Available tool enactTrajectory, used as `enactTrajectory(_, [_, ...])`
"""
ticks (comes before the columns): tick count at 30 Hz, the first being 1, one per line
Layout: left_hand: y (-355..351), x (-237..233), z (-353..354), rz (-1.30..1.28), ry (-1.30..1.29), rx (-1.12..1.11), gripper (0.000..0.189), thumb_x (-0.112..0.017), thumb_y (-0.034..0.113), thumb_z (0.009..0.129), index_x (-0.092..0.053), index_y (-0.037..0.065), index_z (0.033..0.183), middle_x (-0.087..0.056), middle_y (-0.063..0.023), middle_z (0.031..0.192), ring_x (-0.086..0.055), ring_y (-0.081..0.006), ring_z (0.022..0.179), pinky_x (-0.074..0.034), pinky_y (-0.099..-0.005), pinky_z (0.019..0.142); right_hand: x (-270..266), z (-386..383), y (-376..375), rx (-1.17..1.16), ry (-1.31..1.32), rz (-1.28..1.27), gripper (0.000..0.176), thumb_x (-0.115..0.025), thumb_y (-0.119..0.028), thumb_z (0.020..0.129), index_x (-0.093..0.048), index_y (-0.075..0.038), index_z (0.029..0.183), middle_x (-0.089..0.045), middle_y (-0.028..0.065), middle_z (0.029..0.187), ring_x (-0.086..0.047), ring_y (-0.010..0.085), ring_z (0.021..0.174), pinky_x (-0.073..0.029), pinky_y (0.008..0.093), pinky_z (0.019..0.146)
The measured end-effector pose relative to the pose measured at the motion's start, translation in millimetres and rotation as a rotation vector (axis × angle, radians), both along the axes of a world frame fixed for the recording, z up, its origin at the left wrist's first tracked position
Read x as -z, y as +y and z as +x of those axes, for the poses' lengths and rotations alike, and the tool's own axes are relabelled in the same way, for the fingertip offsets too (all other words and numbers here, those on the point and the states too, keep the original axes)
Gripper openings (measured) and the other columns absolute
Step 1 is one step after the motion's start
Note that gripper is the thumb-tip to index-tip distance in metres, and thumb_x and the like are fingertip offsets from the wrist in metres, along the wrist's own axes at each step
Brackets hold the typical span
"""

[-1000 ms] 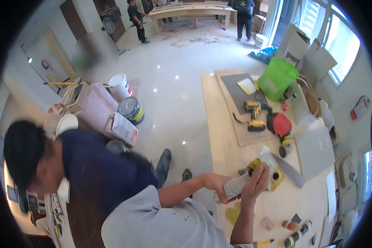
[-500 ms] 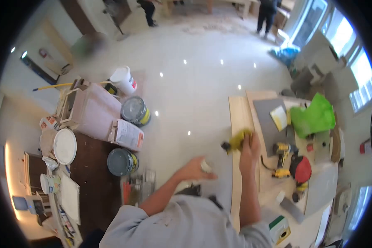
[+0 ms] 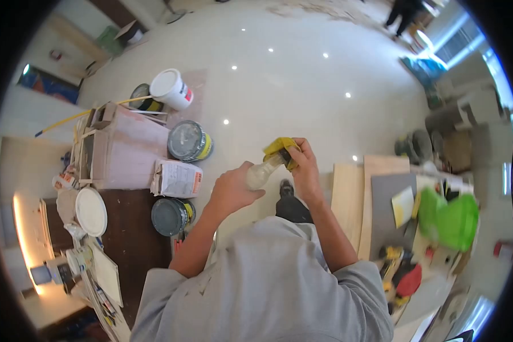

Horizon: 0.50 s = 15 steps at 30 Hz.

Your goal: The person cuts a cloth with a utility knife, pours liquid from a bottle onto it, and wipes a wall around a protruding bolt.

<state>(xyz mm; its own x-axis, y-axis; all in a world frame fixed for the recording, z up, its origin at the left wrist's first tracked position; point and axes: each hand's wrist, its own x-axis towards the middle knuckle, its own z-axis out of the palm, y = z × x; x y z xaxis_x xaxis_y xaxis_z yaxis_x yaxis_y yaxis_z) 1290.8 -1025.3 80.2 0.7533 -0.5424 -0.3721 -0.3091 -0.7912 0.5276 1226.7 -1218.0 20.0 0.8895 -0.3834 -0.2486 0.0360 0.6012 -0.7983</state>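
Observation:
My left hand [image 3: 232,187] is wrapped round the wide end of a clear, whitish bottle [image 3: 262,173]. Its narrower end points up and right, toward my right hand [image 3: 305,171]. Between the right fingers and thumb is a yellow cloth-like piece [image 3: 278,143], bunched about a dark part [image 3: 284,154] at the bottle's narrow end. Both hands are close together in front of my chest, above the floor. Part of the bottle is hidden behind the left fingers.
Several buckets, including a white bucket [image 3: 172,90] and a grey-lidded bucket [image 3: 187,140], stand at left near a paper sack [image 3: 176,178]. On the right, boards [image 3: 347,211] carry a green bag [image 3: 451,219], a yellow drill [image 3: 390,253] and a red round item [image 3: 407,280]. A person [image 3: 403,17] stands far off.
Both hands have come together, the right moving left from over the boards with the yellow piece. The bottle in my left hand now meets it. The view has shifted, and my shoe shows below.

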Motion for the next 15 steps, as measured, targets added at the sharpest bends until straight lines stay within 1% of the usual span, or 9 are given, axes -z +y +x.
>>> enactTrajectory(2, [-16.8,11.5,41.8,0.065,-0.054,0.036,0.071,-0.090,0.036,0.074,-0.063,0.003,0.132,-0.077,-0.0245,0.103,-0.074,-0.0460,0.100,-0.058,-0.0510,0.088,17.0,54.4,-13.9,-0.008,0.091,-0.046,0.023,-0.052,-0.025,0.112,-0.062,-0.005,0.116,-0.065,0.0056,0.109,-0.062,0.0156,0.105,-0.049,0.0305,0.093])
enactTrajectory(4, [-26.7,25.6,73.5,0.141,-0.071,0.022,0.076,-0.089,0.038,0.074,-0.061,0.002,0.135,-0.077,-0.0253,0.105,-0.074,-0.0453,0.101,-0.058,-0.0518,0.090,41.7,94.5,-23.5,-0.053,0.269,-0.308,0.034,-0.047,-0.032,0.114,-0.062,-0.002,0.119,-0.066,0.0114,0.115,-0.063,0.0233,0.110,-0.049,0.0331,0.098])
enactTrajectory(6, [-52.9,26.2,120.1,0.229,-0.031,0.004,0.083,-0.088,0.045,0.074,-0.058,0.002,0.138,-0.077,-0.0263,0.106,-0.074,-0.0451,0.103,-0.059,-0.0521,0.092,57.1,143.4,-25.2,0.047,0.394,-0.556,0.050,-0.042,-0.039,0.116,-0.062,0.006,0.127,-0.068,0.0219,0.119,-0.062,0.0387,0.116,-0.048,0.0446,0.105])
enactTrajectory(7, [-61.7,31.2,140.1,0.209,-0.084,-0.022,0.084,-0.088,0.050,0.073,-0.059,0.002,0.135,-0.077,-0.0259,0.107,-0.074,-0.0456,0.104,-0.059,-0.0525,0.093,149.0,178.3,-29.6,0.176,0.341,-0.864,0.049,-0.043,-0.034,0.116,-0.061,0.008,0.132,-0.067,0.0244,0.127,-0.062,0.0377,0.119,-0.046,0.0489,0.109])
enactTrajectory(8, [-69.4,43.8,171.1,0.258,-0.048,0.017,0.082,-0.089,0.050,0.074,-0.059,0.005,0.135,-0.077,-0.0252,0.108,-0.074,-0.0460,0.105,-0.059,-0.0521,0.094,118.0,210.1,-40.1,0.133,0.312,-0.492,0.038,-0.047,-0.025,0.114,-0.063,0.006,0.129,-0.067,0.0207,0.124,-0.063,0.0312,0.117,-0.050,0.0455,0.105])
enactTrajectory(9, [-78.0,44.0,195.1,0.184,-0.051,-0.020,0.074,-0.089,0.046,0.072,-0.063,0.006,0.128,-0.076,-0.0251,0.106,-0.074,-0.0452,0.103,-0.058,-0.0533,0.092,81.7,241.8,-50.5,0.139,0.316,-0.124,0.028,-0.051,-0.016,0.112,-0.065,0.005,0.126,-0.067,0.0170,0.122,-0.064,0.0246,0.116,-0.054,0.0421,0.100])
enactTrajectory(11, [-90.6,57.1,252.7,0.031,0.099,-0.094,0.073,-0.091,0.048,0.071,-0.066,0.005,0.124,-0.077,-0.0249,0.105,-0.075,-0.0445,0.103,-0.058,-0.0519,0.092,87.2,302.4,-66.0,0.217,0.183,0.269,0.021,-0.057,-0.014,0.111,-0.069,0.001,0.120,-0.069,0.0101,0.112,-0.065,0.0166,0.109,-0.055,0.0327,0.092])
enactTrajectory(13, [-94.8,116.3,321.2,-0.293,0.138,-0.093,0.071,-0.093,0.051,0.071,-0.067,0.005,0.119,-0.077,-0.0230,0.104,-0.075,-0.0438,0.103,-0.058,-0.0503,0.092,78.5,373.1,-81.7,0.232,0.118,0.049,0.021,-0.059,-0.016,0.111,-0.069,0.000,0.119,-0.070,0.0071,0.109,-0.065,0.0141,0.103,-0.054,0.0307,0.089])
enactTrajectory(15, [-108.5,116.2,389.0,-0.360,0.135,-0.089,0.070,-0.094,0.048,0.073,-0.067,0.004,0.120,-0.078,-0.0193,0.103,-0.076,-0.0400,0.100,-0.059,-0.0480,0.088,74.3,434.2,-90.9,0.227,0.066,-0.188,0.022,-0.060,-0.018,0.111,-0.070,0.000,0.118,-0.072,0.0029,0.104,-0.066,0.0117,0.095,-0.054,0.0285,0.087])
